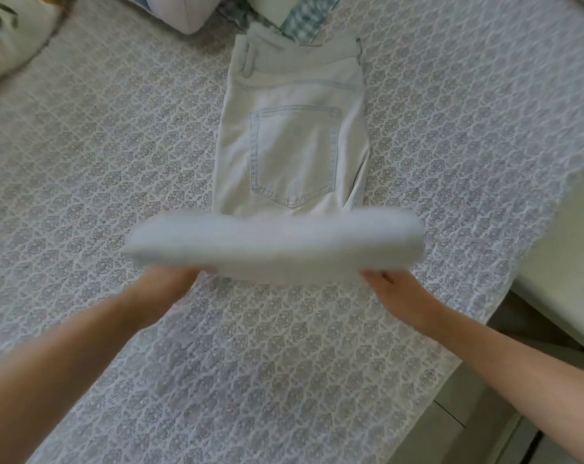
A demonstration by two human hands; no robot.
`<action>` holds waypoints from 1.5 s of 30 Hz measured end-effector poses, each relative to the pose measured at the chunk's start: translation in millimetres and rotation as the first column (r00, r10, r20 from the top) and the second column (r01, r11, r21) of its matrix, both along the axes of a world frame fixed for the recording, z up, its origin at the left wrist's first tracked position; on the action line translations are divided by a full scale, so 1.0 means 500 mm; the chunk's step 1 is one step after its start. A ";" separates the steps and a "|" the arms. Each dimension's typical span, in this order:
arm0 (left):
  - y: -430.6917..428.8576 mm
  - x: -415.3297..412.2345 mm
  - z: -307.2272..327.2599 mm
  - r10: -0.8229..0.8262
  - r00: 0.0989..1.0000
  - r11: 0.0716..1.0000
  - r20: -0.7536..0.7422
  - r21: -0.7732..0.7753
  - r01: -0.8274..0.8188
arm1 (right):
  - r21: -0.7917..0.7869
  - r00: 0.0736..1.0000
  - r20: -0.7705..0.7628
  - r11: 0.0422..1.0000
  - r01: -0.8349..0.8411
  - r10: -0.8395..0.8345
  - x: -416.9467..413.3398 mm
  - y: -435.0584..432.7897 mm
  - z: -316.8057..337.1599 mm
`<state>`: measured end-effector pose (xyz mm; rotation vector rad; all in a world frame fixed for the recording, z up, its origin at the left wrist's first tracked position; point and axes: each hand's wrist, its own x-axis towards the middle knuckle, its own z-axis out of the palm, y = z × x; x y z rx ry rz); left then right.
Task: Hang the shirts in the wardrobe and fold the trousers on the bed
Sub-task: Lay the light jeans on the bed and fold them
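One pair under way: trousers [294, 145] lie on the bed [82, 169], waist at 12 o'clock, leg end lifted.
Grip: right hand [394, 289] pinches the fold at 4 o'clock; left hand [170, 279] at 8 o'clock, fingers hidden, cannot tell.
Left to do: fold unfinished; checked garment [304, 18] at 12 o'clock.
Surface: patterned quilted cover; pillow [183, 11] at 11 o'clock.

Obs.: trousers [294, 145] are pale denim, matt, with raised stitched seams round the pocket. The bedspread [116, 162] is quilted cloth, matt, puckered, printed. Far edge: checked cloth [300, 25], soft weave. Far left corner: pillow [2, 45], printed matt fabric.
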<state>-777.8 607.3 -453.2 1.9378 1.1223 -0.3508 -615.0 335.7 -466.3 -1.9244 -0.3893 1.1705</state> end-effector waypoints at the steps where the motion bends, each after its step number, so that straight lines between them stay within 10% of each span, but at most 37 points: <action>1: 0.001 0.010 0.000 0.112 0.977 0.969 0.182 -0.240 -0.066 | -0.026 0.999 -0.031 0.999 0.036 -0.037 0.007 0.006 -0.002; 3: 0.021 -0.011 0.000 0.242 0.940 0.847 0.239 -0.524 -0.085 | -0.033 0.948 -0.233 0.976 0.215 -0.217 0.019 0.021 -0.011; 5: 0.011 -0.006 -0.025 0.266 0.926 0.883 0.268 -0.453 -0.123 | -0.062 0.879 -0.323 0.935 0.350 -0.351 0.027 0.036 -0.017; 18: -0.053 -0.003 -0.038 0.203 0.942 0.978 0.266 -0.013 -0.207 | -0.193 0.958 0.168 0.945 0.262 -0.232 -0.010 0.019 -0.003; 23: -0.110 -0.088 -0.049 0.074 0.997 0.989 -0.001 0.127 -0.074 | -0.264 0.937 -0.243 0.946 0.187 -0.253 -0.085 -0.049 -0.003; 36: -0.217 -0.327 -0.021 0.140 0.990 0.981 -0.008 -0.137 -0.140 | -0.293 0.872 -0.462 0.956 0.022 -0.162 -0.226 -0.228 -0.014; 41: -0.195 -0.349 -0.006 0.107 0.994 0.994 -0.010 0.001 -0.107 | -0.480 0.911 -0.135 0.779 -0.403 0.389 -0.175 -0.182 0.058; 45: -0.125 -0.289 0.001 -0.421 0.903 0.825 0.088 0.451 0.341 | -0.556 0.691 0.543 0.821 -0.130 0.477 -0.132 -0.109 0.111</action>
